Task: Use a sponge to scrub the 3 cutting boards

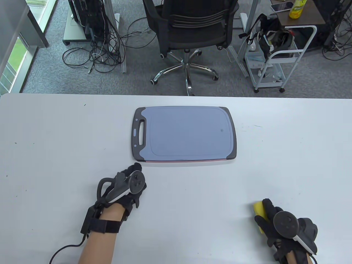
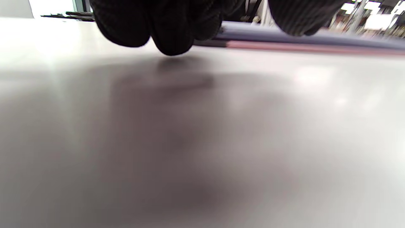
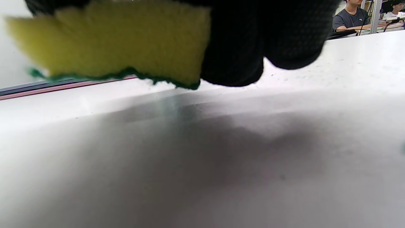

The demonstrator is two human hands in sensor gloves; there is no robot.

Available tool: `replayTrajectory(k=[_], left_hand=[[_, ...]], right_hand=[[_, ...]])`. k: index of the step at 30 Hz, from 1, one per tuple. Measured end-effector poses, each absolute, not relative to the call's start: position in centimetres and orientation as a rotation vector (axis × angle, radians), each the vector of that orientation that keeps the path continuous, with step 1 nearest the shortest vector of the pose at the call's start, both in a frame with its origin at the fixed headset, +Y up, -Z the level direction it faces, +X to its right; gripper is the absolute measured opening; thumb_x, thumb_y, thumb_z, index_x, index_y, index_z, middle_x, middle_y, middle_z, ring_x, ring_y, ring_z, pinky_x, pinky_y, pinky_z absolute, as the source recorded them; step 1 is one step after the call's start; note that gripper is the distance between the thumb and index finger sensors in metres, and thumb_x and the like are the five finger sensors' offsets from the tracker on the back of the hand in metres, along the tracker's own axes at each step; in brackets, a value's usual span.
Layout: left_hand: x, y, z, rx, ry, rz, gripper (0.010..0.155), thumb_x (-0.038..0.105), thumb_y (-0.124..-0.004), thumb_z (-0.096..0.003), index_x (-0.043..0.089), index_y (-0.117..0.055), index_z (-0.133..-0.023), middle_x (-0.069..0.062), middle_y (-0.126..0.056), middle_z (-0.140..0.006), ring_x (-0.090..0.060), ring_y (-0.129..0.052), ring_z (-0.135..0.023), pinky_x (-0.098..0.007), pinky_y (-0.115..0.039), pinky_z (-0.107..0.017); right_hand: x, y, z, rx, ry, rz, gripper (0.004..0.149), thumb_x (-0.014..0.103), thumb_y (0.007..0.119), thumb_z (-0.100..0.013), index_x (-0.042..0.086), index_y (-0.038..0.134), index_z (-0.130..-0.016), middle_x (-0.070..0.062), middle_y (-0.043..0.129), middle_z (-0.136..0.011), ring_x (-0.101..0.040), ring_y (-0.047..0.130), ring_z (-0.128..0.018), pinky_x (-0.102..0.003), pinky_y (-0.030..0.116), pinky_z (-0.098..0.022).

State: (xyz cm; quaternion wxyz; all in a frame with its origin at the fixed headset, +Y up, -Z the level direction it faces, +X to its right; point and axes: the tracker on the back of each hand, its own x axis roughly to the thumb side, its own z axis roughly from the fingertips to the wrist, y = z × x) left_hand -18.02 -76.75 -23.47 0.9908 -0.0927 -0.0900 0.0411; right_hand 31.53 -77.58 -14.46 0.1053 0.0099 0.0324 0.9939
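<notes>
Presently, sponge: a yellow sponge (image 1: 259, 211) with a green scouring face is gripped by the right hand (image 1: 286, 228) at the near right of the white table (image 1: 55, 137); in the right wrist view the sponge (image 3: 120, 41) is seen held just off the tabletop, green edge downward.
Right hand: fingers (image 3: 253, 47) are curled round the sponge, thumb on its near side.
Cutting boards: a stack (image 1: 185, 134) is laid flat at the table's centre, grey board uppermost, a reddish edge seen beneath it; handle slot to the left. The number of boards cannot be told.
Sponge to boards: well apart, the sponge nearer the person and to the right.
Left hand (image 1: 128, 189): nothing is held; loosely curled fingertips (image 2: 171, 34) are kept just above the table, near the stack's near left corner.
</notes>
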Motion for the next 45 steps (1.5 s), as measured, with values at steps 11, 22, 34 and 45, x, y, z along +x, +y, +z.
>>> replayTrajectory(k=[11, 22, 34, 45], left_hand=[[-16.1, -75.0, -16.2, -0.075, -0.395, 0.256, 0.081, 0.058, -0.075, -0.048, 0.022, -0.046, -0.115, -0.009, -0.066, -0.117, -0.032, -0.081, -0.101, -0.053, -0.075, -0.07], [-16.9, -74.5, -16.2, -0.059, -0.418, 0.318, 0.081, 0.058, -0.075, -0.0484, 0.021, -0.048, -0.115, -0.009, -0.068, -0.116, -0.033, -0.081, -0.101, -0.054, -0.073, -0.071], [-17.9, -74.8, -16.6, -0.065, -0.39, 0.326, 0.08, 0.059, -0.074, -0.0488, 0.02, -0.049, -0.114, -0.01, -0.07, -0.115, -0.033, -0.082, -0.1, -0.054, -0.074, -0.07], [-17.9, -74.9, -16.7, -0.066, -0.398, 0.346, 0.08, 0.059, -0.074, -0.049, 0.021, -0.048, -0.114, -0.009, -0.069, -0.115, -0.033, -0.081, -0.1, -0.054, -0.073, -0.071]], right_hand=[[30.7, -78.1, -13.8, -0.028, 0.099, 2.987, 0.074, 0.056, 0.072, -0.043, 0.013, 0.06, -0.102, -0.01, 0.083, -0.079, -0.023, 0.093, -0.053, -0.047, 0.078, -0.048], [27.2, -75.4, -19.5, -0.08, 0.074, 3.116, 0.073, 0.056, 0.072, -0.044, 0.013, 0.062, -0.102, -0.011, 0.083, -0.082, -0.025, 0.092, -0.058, -0.049, 0.077, -0.051], [25.3, -74.1, -28.4, -0.415, 0.197, 3.165, 0.074, 0.058, 0.068, -0.044, 0.015, 0.06, -0.104, -0.015, 0.07, -0.095, -0.033, 0.082, -0.075, -0.055, 0.068, -0.059], [25.4, -74.5, -27.2, -0.208, -0.062, 3.039, 0.051, 0.042, 0.074, -0.045, 0.02, 0.079, -0.091, -0.004, 0.089, -0.075, -0.023, 0.093, -0.061, -0.049, 0.077, -0.052]])
